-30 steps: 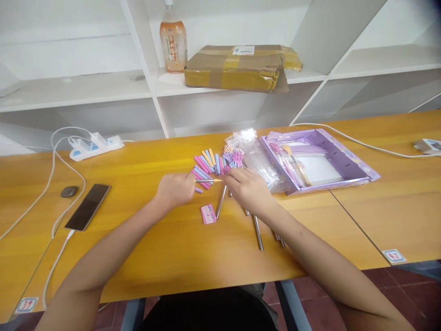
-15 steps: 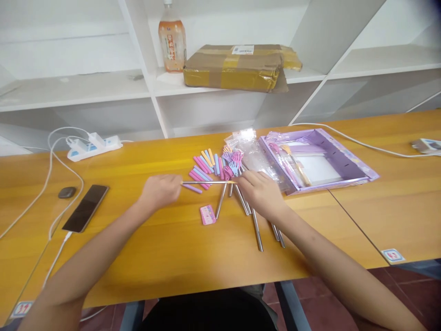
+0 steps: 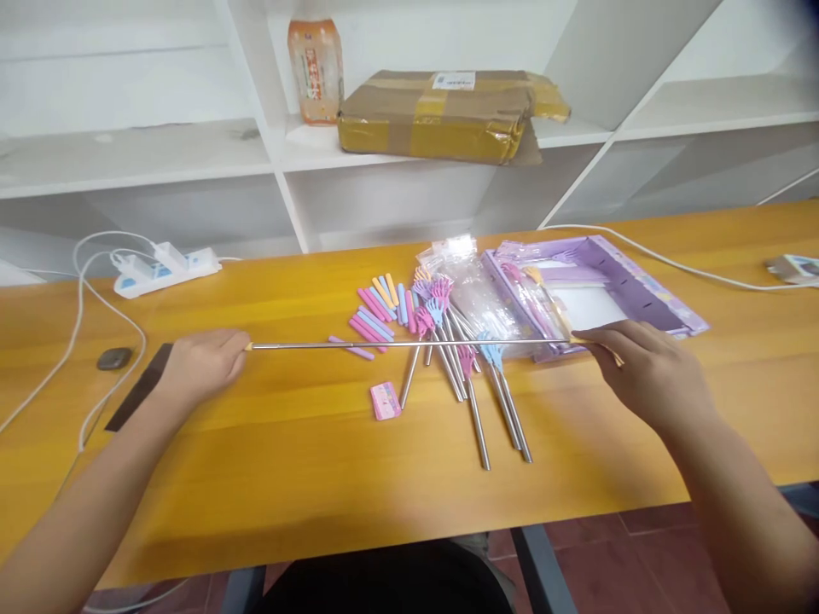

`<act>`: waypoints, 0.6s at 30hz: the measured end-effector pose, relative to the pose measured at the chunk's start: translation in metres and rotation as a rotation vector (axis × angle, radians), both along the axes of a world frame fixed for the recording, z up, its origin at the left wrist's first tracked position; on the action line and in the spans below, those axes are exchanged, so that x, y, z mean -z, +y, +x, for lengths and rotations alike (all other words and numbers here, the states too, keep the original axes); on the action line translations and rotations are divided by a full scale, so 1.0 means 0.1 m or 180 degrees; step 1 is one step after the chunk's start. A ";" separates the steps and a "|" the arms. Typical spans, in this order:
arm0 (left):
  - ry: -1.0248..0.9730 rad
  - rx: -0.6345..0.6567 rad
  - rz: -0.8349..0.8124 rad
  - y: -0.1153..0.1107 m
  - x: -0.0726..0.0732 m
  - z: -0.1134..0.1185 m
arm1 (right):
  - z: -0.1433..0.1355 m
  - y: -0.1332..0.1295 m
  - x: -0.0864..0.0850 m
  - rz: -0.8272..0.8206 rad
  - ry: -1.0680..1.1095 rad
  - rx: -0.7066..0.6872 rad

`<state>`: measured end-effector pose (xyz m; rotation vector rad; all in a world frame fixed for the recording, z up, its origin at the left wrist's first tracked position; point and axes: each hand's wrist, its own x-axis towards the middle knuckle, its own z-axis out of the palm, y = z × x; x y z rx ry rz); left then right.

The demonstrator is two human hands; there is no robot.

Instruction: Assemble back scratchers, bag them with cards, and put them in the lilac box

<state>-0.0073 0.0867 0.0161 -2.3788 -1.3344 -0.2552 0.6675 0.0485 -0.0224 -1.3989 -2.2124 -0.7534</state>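
A telescopic back scratcher (image 3: 409, 344) with a thin metal rod spans the space over the table, drawn out long and nearly level. My left hand (image 3: 206, 362) is closed around its left end, where a bit of yellow shows. At the other end, my right hand (image 3: 646, 375) grips the yellow head, partly hidden by the fingers. Beneath the rod lie several more back scratchers (image 3: 475, 422) with metal rods and pink, blue, purple and orange hand-shaped heads. Several coloured grip sleeves (image 3: 374, 303) are grouped behind the rod, and a small stack of pink cards (image 3: 385, 400) lies in front.
A purple box (image 3: 659, 294) holding wrapped scratchers stands right, beside clear plastic bags (image 3: 470, 281). A phone (image 3: 137, 394) lies partly under my left hand, near a power strip (image 3: 167, 271) and white cables. The shelf behind bears a taped carton (image 3: 435, 119) and a bottle (image 3: 315, 72).
My hands have moved far apart, left hand leftward and right hand rightward. The back scratcher's rod has lengthened between them, and the scratchers formerly behind my right hand now show.
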 end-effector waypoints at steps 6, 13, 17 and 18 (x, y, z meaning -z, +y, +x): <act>0.0085 0.0197 0.0175 0.04 0.03 -0.02 | 0.03 -0.07 -0.02 0.0125 -0.0052 0.0005; 0.0051 0.0194 0.0029 0.02 0.06 -0.09 | 0.02 -0.09 -0.01 0.0073 0.0056 0.0198; -0.0021 0.0181 -0.0100 -0.04 0.06 -0.09 | 0.05 -0.11 0.02 -0.0060 0.0218 0.0385; -0.0044 0.0198 -0.0093 -0.06 0.06 -0.08 | 0.06 -0.12 0.03 -0.0124 0.0242 0.0435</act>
